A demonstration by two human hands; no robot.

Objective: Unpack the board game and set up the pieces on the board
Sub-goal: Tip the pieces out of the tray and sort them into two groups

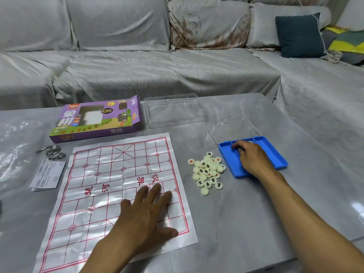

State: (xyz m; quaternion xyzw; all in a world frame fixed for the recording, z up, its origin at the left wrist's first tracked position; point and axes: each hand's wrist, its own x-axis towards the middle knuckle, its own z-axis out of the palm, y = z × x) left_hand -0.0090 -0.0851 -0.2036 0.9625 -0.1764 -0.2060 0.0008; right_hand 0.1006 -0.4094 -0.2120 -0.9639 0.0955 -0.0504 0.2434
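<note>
Head view showing the unpacking mostly done: paper board (122,194) lying unfolded on the grey desk (246,223), purple game box (98,119) sitting opened beyond it, clear plastic lid (173,110) set aside near the far edge. Pieces (207,170) lying heaped in a loose pile between board and blue tray (275,154), none yet standing on the grid, so the whole setting-up looking still to do. Left hand (145,215) pressing flat on the board's near right part, fingers straight and spread. Right hand (254,160) reaching into the tray, fingers curling down at something small; whether gripping a piece, cannot tell. Also lying left of the board: a folded leaflet (48,175), metal wire puzzles (51,152), crinkled clear wrap (15,150). Behind, a sofa (157,66) draped in grey cloth, carrying a dark blue cushion (299,35).
</note>
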